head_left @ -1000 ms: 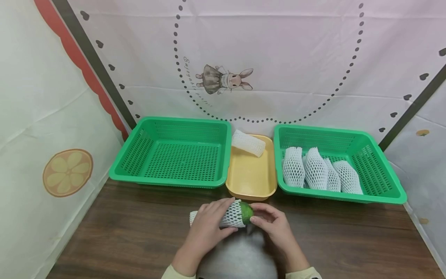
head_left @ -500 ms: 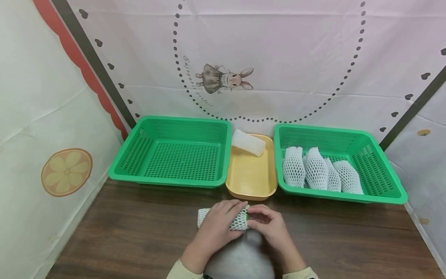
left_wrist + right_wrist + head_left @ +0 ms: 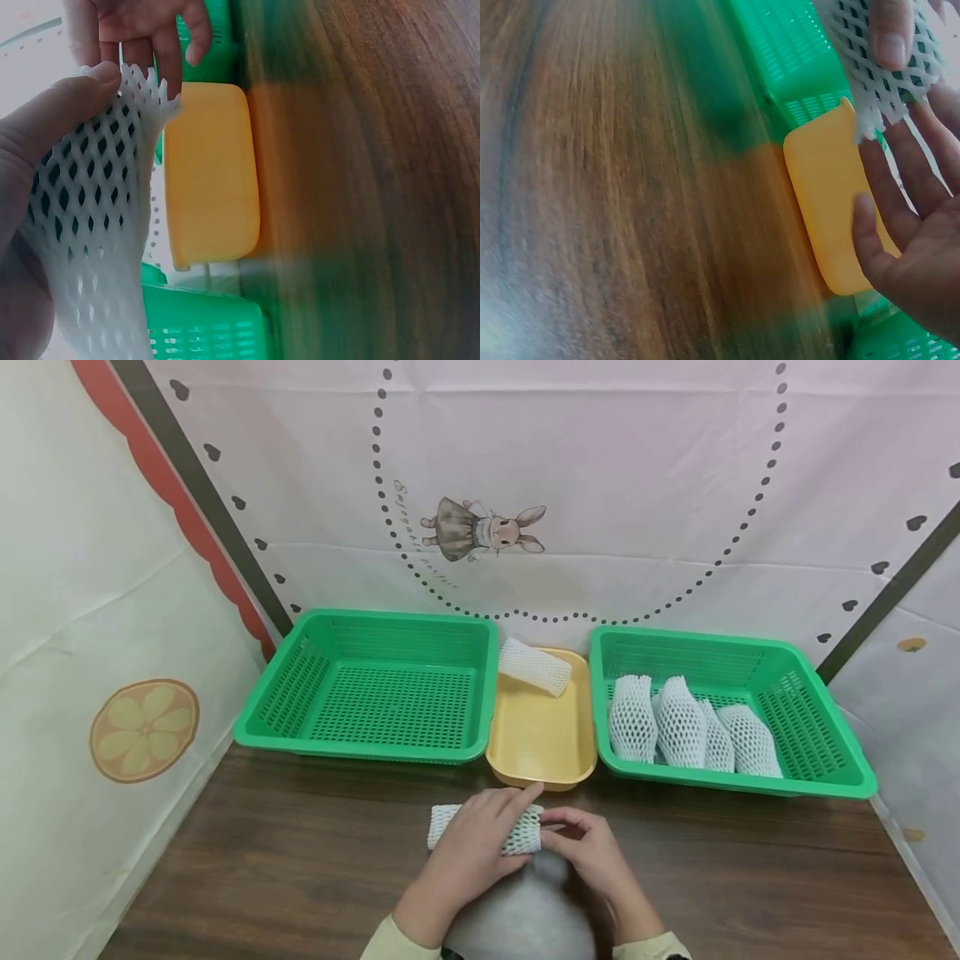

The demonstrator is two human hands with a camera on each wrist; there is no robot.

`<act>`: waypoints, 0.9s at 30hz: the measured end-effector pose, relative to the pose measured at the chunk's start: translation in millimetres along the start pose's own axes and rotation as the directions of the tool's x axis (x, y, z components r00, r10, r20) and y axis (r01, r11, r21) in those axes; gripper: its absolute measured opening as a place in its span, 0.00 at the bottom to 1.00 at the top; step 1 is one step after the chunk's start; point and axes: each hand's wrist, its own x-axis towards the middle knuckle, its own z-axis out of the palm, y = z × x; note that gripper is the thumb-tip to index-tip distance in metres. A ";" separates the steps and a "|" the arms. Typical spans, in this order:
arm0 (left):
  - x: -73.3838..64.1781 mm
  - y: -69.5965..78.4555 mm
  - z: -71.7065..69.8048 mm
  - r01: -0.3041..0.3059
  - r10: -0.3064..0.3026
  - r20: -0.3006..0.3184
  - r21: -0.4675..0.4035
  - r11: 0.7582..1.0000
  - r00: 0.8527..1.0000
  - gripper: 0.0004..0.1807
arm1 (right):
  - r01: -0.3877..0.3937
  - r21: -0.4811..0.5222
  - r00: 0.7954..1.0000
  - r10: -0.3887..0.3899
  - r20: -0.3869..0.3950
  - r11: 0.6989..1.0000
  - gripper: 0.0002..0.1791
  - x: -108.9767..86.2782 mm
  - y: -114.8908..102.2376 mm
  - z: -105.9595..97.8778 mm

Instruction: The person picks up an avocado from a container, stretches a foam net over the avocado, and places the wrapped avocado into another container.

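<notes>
Both my forearms come in from the bottom edge in pale sleeves and meet in the middle, just above the bench. My left hand (image 3: 472,839) lies palm down, fingers curled over the top of the netted piece and its index finger stretched forward. My right hand (image 3: 581,847) sits close against it on the right, fingers bent inward toward the left fingertips. From the right wrist view, those right fingers (image 3: 900,217) look fairly straight and spread, palm open.
</notes>
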 end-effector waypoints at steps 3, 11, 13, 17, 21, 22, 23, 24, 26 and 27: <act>2.2 3.0 -2.1 -0.036 0.037 -0.011 0.063 0.997 0.999 0.50 | -0.015 0.015 1.000 0.015 -0.006 1.000 0.14 -0.4 -0.4 2.3; 11.9 14.7 -9.4 -0.086 0.087 0.000 0.168 0.982 0.996 0.43 | -0.035 0.308 0.999 0.022 0.045 0.951 0.09 -3.8 1.2 3.2; 13.6 17.7 -10.6 -0.091 0.091 0.010 0.194 0.977 0.996 0.41 | -0.036 0.341 0.999 0.020 0.050 0.940 0.12 -4.4 0.0 3.4; 14.9 22.7 -8.5 -0.107 0.112 -0.005 0.251 0.962 0.994 0.38 | -0.082 0.330 0.997 0.075 0.032 0.941 0.13 -5.4 -4.7 7.0; 14.7 26.3 -1.3 -0.125 0.140 -0.034 0.294 0.948 0.990 0.32 | -0.094 0.302 0.996 0.093 0.019 0.949 0.14 -4.5 -7.6 12.1; 14.4 27.0 -0.4 -0.125 0.139 -0.026 0.294 0.948 0.990 0.31 | -0.093 0.309 0.996 0.087 0.033 0.946 0.16 -4.2 -6.8 12.6; 13.7 27.4 0.6 -0.126 0.137 -0.019 0.282 0.951 0.990 0.30 | -0.096 0.325 0.995 0.083 0.054 0.941 0.19 -3.9 -5.9 12.9; 12.7 27.8 1.3 -0.128 0.135 -0.005 0.265 0.956 0.991 0.30 | -0.090 0.340 0.994 0.067 0.081 0.936 0.21 -3.9 -4.2 12.9; 9.9 28.2 1.5 -0.135 0.134 0.024 0.211 0.968 0.991 0.32 | -0.094 0.381 0.985 0.030 0.170 0.920 0.24 -4.6 -0.2 11.3; 8.8 28.2 1.3 -0.143 0.138 0.035 0.183 0.973 0.990 0.33 | -0.097 0.395 0.977 0.011 0.214 0.914 0.26 -5.0 1.9 10.4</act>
